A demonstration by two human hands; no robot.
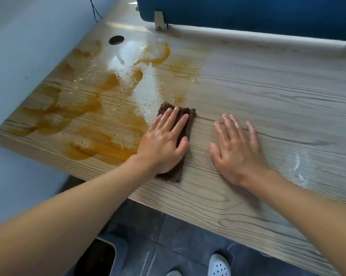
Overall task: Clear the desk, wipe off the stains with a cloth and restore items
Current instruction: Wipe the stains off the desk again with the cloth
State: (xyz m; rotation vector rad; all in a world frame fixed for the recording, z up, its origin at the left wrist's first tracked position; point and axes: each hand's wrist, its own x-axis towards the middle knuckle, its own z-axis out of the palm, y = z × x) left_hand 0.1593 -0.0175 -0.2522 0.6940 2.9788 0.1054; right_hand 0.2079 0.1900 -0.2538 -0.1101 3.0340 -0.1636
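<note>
Cloth (185, 124) brown, folded, under flat left hand (164, 144), orange-stained desk (267, 92)

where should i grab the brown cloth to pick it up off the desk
Probably by the near short edge of the brown cloth, coming from the front of the desk. It lies flat and folded under the left hand, and that end shows clear of the palm, close to the desk's front edge.

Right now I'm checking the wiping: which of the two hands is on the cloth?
The left hand presses flat on the brown cloth, beside the orange stains. The right hand lies flat on the bare desk, apart from the cloth.
</note>
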